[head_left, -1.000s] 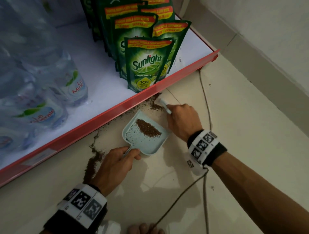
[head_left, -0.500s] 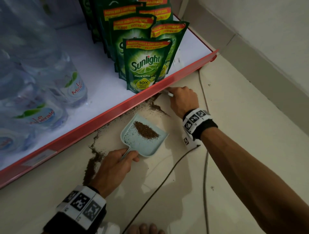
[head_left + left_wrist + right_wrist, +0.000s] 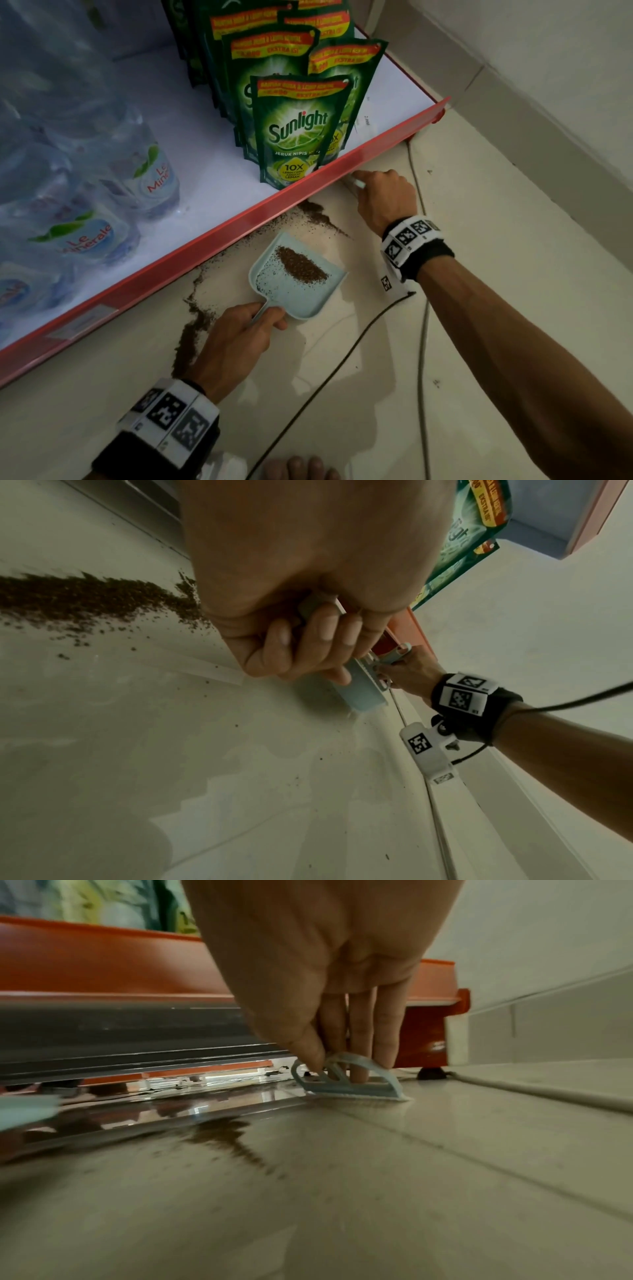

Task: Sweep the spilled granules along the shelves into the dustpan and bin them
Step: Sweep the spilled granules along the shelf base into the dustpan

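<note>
Right wrist view shows the right hand (image 3: 329, 969) pinching the pale loop handle of a small brush (image 3: 352, 1085) — thumb on one side, fingers threaded down through the loop, bristles flat on the floor tile (image 3: 377, 1191) just under the red shelf edge (image 3: 103, 966). Across the gap, the left hand (image 3: 236, 339) has its fingers curled round the handle of the dustpan (image 3: 298, 274), whose mouth faces the shelf and already carries a heap of granules. Loose granules (image 3: 317, 216) lie between brush and pan, with a darker trail (image 3: 191, 329) running behind the left hand. To do this stroke well, I judge the brush should stay low and drag slowly toward the pan lip — short pulls, not flicks. The pan's front edge needs pressing to the tile so nothing slips beneath, and the trail behind wants a later pass.
</note>
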A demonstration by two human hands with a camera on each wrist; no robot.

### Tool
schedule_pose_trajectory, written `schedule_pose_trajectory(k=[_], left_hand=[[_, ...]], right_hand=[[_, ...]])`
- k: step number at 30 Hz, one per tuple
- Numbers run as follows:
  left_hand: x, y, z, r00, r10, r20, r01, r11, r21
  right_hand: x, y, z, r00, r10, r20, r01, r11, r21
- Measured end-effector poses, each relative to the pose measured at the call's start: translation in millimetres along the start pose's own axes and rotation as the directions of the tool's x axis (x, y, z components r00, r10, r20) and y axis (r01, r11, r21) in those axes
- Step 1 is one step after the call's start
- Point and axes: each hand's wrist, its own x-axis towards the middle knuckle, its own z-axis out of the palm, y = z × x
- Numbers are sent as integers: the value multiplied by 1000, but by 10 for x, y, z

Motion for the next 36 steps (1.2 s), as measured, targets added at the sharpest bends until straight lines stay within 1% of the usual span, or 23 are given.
schedule_pose_trajectory(k=[3, 5, 6, 8, 10, 12, 14, 16, 18, 20, 22, 24, 27, 28, 30, 31, 33, 34, 36], left_hand=[[-23, 53, 3, 1000, 22, 6, -22, 1000, -1], [-32, 47, -7, 1000, 23, 2, -23, 1000, 2], [-37, 37, -14, 1000, 21, 1, -21, 1000, 5], [-53, 17, -34, 1000, 18, -2, -18, 1000, 6], [-68, 15, -44, 1000, 19, -1, -19, 1000, 7], [-64, 20, -45, 1000, 22, -1, -22, 1000, 15], [-58, 28, -39, 1000, 19, -1, -19, 1000, 24], [-62, 40, -30, 1000, 16, 3, -16, 1000, 25], [-72, 49, -29, 1000, 21, 5, -21, 999, 24], [-87, 42, -40, 1000, 28, 2, -28, 999, 23], [-99, 16, -59, 1000, 28, -1, -28, 999, 22], [-102, -31, -75, 1000, 29, -1, -29, 999, 23], [-123, -61, -98, 1000, 19, 5, -19, 999, 25], [-128, -57, -101, 1000, 22, 8, -22, 999, 25], [-134, -57, -97, 999, 32, 10, -33, 999, 29], [-136, -64, -93, 999, 35, 8, -35, 999, 27], [-141, -96, -84, 1000, 28, 11, -28, 999, 27], [-153, -116, -78, 1000, 21, 18, -21, 999, 35], [-190, -149, -63, 999, 8, 42, -10, 999, 53]], right_hand=[[-190, -177, 72, 990, -136, 36, 134, 990, 47], [-338, -266, 88, 975, -224, 15, 222, 973, 63], [-382, -280, 76, 971, -241, -6, 241, 968, 72], [-377, -244, 33, 977, -210, -39, 213, 970, 116], [-281, -144, -13, 988, -126, -92, 138, 980, 143], [-159, -41, -33, 991, -31, -133, 44, 995, 92], [-89, -2, -26, 994, 32, -105, -27, 999, 46], [-119, -40, 12, 999, 21, -36, -19, 998, 60], [-254, -144, 55, 998, -57, -10, 58, 991, 120], [-423, -248, 85, 988, -151, -39, 155, 974, 163], [-528, -300, 62, 978, -189, -90, 202, 966, 163], [-510, -268, 7, 978, -154, -139, 176, 971, 163], [-413, -128, -87, 984, -31, -176, 44, 997, 65], [-396, -81, -97, 986, 18, -167, -15, 1000, 22], [-422, -49, -67, 992, 89, -88, -90, 996, -5], [-470, -75, -25, 995, 95, -41, -95, 995, 17], [-634, -203, 60, 999, 46, 29, -48, 995, 88], [-735, -286, 89, 999, 2, 43, -7, 992, 126], [-917, -434, 100, 997, -70, 15, 66, 977, 202]])
